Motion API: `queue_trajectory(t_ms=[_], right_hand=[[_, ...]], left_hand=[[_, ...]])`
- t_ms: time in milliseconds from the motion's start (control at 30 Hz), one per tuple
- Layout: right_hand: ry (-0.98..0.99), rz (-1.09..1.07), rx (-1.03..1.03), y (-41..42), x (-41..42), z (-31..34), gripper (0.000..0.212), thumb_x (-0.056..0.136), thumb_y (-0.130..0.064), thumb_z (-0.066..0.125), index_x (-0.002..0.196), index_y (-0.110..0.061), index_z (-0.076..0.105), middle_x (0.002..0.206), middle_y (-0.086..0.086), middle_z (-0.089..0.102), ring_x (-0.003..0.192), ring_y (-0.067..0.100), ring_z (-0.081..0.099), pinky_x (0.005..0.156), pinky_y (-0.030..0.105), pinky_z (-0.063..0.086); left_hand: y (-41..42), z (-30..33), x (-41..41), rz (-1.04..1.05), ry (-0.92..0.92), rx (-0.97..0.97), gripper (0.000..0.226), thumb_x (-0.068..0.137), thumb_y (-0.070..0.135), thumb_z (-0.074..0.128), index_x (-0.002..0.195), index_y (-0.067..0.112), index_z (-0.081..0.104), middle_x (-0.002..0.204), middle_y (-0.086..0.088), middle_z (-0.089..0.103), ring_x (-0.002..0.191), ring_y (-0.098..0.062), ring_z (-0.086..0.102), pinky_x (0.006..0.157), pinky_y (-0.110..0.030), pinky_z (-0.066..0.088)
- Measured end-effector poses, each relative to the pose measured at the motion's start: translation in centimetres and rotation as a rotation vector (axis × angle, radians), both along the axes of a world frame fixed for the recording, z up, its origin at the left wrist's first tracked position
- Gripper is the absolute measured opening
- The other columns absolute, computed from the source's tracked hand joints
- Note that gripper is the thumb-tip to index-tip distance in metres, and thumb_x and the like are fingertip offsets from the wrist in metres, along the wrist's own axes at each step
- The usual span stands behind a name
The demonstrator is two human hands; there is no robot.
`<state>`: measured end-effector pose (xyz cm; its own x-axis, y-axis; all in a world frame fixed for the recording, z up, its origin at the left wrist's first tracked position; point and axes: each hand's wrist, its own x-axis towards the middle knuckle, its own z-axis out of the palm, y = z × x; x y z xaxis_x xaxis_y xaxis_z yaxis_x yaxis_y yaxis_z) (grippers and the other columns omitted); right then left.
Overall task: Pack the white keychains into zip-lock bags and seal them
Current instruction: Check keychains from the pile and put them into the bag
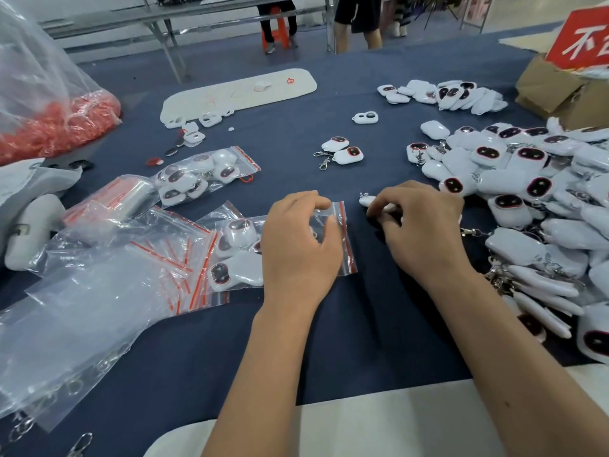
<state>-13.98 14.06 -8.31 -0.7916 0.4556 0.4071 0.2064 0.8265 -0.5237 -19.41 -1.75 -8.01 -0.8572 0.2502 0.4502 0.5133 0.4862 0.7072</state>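
Packing stood partly done: one filled clear zip-lock bag with a red seal strip (204, 174) lay on the navy-cloth worktop (329, 341). Left hand (298, 245) pinched an open half-filled bag (342, 239); right hand (420, 225) fingers curled round a white plastic keychain (367, 201). Hundreds waited in the right-side heap (534, 206), leaving bare cloth only between and below the hands.

Even, bright overhead light falls across my desk (329, 341), leaving only faint, soft shadows beneath my hands. Glare streaks the clear plastic bags (99, 291) at the lower left of the frame and washes out the big bag (33, 61) at the upper left. The wide lens bends the desk's edges outward. My right hand (418, 222) is slightly motion-blurred; the far background at the top is soft.
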Motion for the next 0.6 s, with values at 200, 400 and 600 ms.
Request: queue_trajectory(t_ms=[200,400,600], right_hand=[[0.307,0.154,-0.391,-2.0,-0.6,0.1,0.012,0.099,-0.007,0.064,0.098,-0.019,0.065,0.079,-0.007,0.074,0.070,0.009,0.066,0.068,0.026,0.049],[0.211,0.362,-1.011,-2.8,-1.1,-0.3,0.018,0.101,-0.005,0.064,0.110,-0.016,0.074,0.093,0.006,0.080,0.079,0.020,0.076,0.073,0.031,0.061],[0.259,0.367,-1.098,-2.9,-1.4,-0.7,0.022,0.100,-0.009,0.064,0.113,-0.018,0.079,0.091,0.010,0.077,0.077,0.013,0.067,0.071,0.027,0.054]], left_hand=[[0.1,0.1,-0.4,0.011,-0.105,0.186,0.021,0.093,0.016,0.069,0.113,0.019,0.074,0.106,0.012,0.073,0.092,-0.004,0.069,0.080,-0.021,0.055],[-0.2,0.2,-0.8,-0.015,-0.251,0.396,0.012,0.092,0.009,0.074,0.102,0.015,0.078,0.088,0.005,0.077,0.080,-0.012,0.074,0.077,-0.040,0.064],[-0.3,0.3,-0.8,-0.046,-0.276,0.356,0.016,0.090,0.014,0.075,0.103,0.023,0.075,0.072,0.005,0.067,0.067,-0.018,0.066,0.066,-0.029,0.056]])
